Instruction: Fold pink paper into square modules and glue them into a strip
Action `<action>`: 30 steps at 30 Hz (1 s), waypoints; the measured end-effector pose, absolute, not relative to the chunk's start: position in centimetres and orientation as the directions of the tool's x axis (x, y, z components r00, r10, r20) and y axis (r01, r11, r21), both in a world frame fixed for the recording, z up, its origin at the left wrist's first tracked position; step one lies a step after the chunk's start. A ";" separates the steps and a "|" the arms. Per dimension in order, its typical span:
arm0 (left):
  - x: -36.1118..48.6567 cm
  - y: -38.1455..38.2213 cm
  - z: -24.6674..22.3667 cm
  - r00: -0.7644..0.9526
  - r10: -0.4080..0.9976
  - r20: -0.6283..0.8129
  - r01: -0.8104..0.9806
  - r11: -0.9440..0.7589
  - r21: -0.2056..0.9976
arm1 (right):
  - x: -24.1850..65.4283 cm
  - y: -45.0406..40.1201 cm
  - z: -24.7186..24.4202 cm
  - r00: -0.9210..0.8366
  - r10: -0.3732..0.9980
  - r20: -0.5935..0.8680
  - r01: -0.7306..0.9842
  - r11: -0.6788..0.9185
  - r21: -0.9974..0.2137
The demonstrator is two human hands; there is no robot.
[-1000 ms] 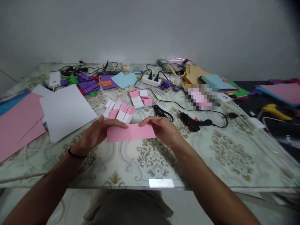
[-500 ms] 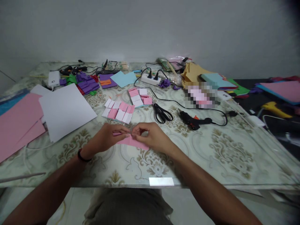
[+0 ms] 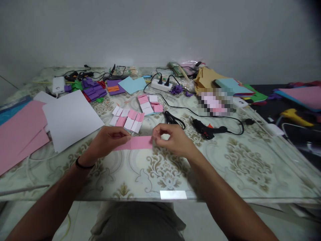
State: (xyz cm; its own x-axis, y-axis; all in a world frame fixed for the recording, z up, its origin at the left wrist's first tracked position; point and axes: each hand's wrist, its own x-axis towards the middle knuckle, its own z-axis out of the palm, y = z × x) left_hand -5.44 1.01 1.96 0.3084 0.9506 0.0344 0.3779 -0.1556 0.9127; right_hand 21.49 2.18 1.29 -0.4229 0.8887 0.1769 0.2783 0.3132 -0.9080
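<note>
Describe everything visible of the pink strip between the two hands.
The strip looks like plain pink paper, creased across its width. It stretches sideways between the left hand, whose fingers cover part of its left half, and the right hand, gripping its right end. Whether it touches the patterned tabletop, I cannot tell.

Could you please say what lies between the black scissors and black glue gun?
Only bare floral tabletop separates the scissors and glue gun in the head view.
</note>
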 end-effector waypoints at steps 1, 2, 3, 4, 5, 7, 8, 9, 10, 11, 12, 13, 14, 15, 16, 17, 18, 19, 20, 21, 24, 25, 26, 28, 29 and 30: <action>-5.5 1.0 1.9 0.305 0.952 0.033 0.381 -0.153 0.912 | 21.7 2.3 1.3 -0.402 0.895 0.192 0.283 0.321 -0.904; -5.5 1.0 1.9 0.309 0.950 0.031 0.389 -0.156 0.908 | 21.7 2.4 1.3 -0.384 0.898 0.213 0.282 0.334 -0.899; -5.3 1.0 1.9 0.322 0.946 0.028 0.402 -0.163 0.901 | 21.6 2.3 1.2 -0.374 0.898 0.231 0.276 0.346 -0.897; -5.1 0.9 1.9 0.333 0.942 0.024 0.418 -0.171 0.892 | 21.3 2.2 1.2 -0.377 0.894 0.241 0.267 0.354 -0.896; -4.8 0.7 1.9 0.351 0.936 0.021 0.437 -0.183 0.881 | 21.0 2.0 1.1 -0.396 0.887 0.238 0.256 0.355 -0.899; -4.2 0.5 1.9 0.388 0.921 0.020 0.466 -0.215 0.858 | 20.1 1.5 0.9 -0.458 0.867 0.195 0.256 0.339 -0.905; -4.0 0.4 1.9 0.410 0.912 0.021 0.474 -0.232 0.850 | 19.7 1.3 0.8 -0.483 0.858 0.174 0.266 0.333 -0.905; -3.8 0.3 1.9 0.428 0.904 0.026 0.479 -0.251 0.841 | 19.3 1.1 0.6 -0.501 0.849 0.166 0.275 0.338 -0.900; -3.6 0.2 1.9 0.444 0.896 0.033 0.487 -0.272 0.830 | 19.1 0.9 0.6 -0.513 0.843 0.163 0.283 0.346 -0.895; -3.6 0.2 1.8 0.458 0.888 0.043 0.499 -0.297 0.814 | 19.0 0.8 0.5 -0.518 0.839 0.165 0.287 0.352 -0.891; -3.6 0.2 1.7 0.468 0.882 0.058 0.512 -0.324 0.795 | 18.9 0.8 0.4 -0.517 0.839 0.167 0.288 0.355 -0.890; -3.6 0.2 1.6 0.475 0.877 0.074 0.525 -0.350 0.776 | 18.9 0.8 0.4 -0.511 0.843 0.166 0.286 0.350 -0.892; -3.7 0.2 1.6 0.480 0.873 0.090 0.534 -0.372 0.759 | 18.9 0.7 0.4 -0.503 0.849 0.163 0.282 0.340 -0.897; -3.7 0.2 1.6 0.483 0.870 0.102 0.538 -0.387 0.749 | 18.9 0.7 0.4 -0.494 0.854 0.160 0.274 0.328 -0.904; -3.8 0.3 1.6 0.485 0.867 0.109 0.536 -0.394 0.746 | 18.9 0.8 0.5 -0.487 0.859 0.157 0.264 0.316 -0.911; -4.0 0.3 1.7 0.486 0.867 0.112 0.532 -0.395 0.749 | 19.0 0.8 0.6 -0.483 0.862 0.153 0.251 0.304 -0.919; -4.1 0.4 1.9 0.485 0.868 0.110 0.527 -0.390 0.755 | 19.1 0.8 0.7 -0.481 0.864 0.148 0.238 0.291 -0.927; -4.3 0.5 2.1 0.483 0.869 0.106 0.520 -0.382 0.764 | 19.3 0.9 0.8 -0.479 0.867 0.139 0.226 0.274 -0.935; -4.6 0.6 2.3 0.478 0.872 0.104 0.511 -0.372 0.775 | 19.5 1.0 0.9 -0.473 0.872 0.126 0.216 0.254 -0.943; -4.9 0.8 2.5 0.470 0.877 0.099 0.502 -0.358 0.787 | 19.8 1.1 1.1 -0.463 0.879 0.112 0.208 0.231 -0.950; -6.1 1.5 3.1 0.432 0.897 0.096 0.470 -0.315 0.824 | 21.0 1.8 1.5 -0.402 0.911 0.087 0.175 0.170 -0.970; -6.5 1.7 3.1 0.418 0.903 0.096 0.448 -0.297 0.843 | 21.4 2.1 1.6 -0.370 0.925 0.090 0.152 0.156 -0.976; -6.9 1.9 3.1 0.392 0.915 0.092 0.434 -0.272 0.859 | 21.7 2.3 1.7 -0.335 0.937 0.095 0.127 0.145 -0.981; -7.3 2.1 2.9 0.354 0.931 0.086 0.386 -0.229 0.894 | 22.0 2.7 1.6 -0.269 0.960 0.076 0.065 0.097 -0.993; -7.3 2.1 2.7 0.344 0.935 0.087 0.351 -0.214 0.912 | 22.0 2.8 1.5 -0.249 0.967 0.052 0.029 0.061 -0.998; -7.2 2.0 2.5 0.349 0.932 0.092 0.311 -0.208 0.927 | 21.8 2.8 1.3 -0.241 0.970 0.018 -0.005 0.017 -1.000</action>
